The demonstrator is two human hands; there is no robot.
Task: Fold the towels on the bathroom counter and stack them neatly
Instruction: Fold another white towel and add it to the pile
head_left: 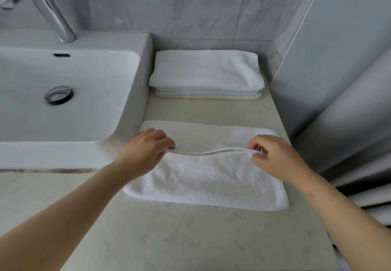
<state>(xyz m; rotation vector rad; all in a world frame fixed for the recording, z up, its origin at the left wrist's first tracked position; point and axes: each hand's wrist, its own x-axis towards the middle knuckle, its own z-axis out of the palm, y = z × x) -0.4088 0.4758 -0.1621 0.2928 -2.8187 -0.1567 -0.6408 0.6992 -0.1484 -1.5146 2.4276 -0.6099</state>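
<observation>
Grip: left hand (146, 150) and right hand (273, 156) each pinch the lifted hem of white terry towel (207, 177), near table (190, 239). Risk: uneven pull skews fold, spoiling far folded towel stack (207, 71).

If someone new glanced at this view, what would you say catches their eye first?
The two hands stand out first: the left hand and right hand each pinch an end of a white towel's raised edge on the counter. Behind it, against the wall, sits a stack of folded towels, with the sink to the left.
</observation>
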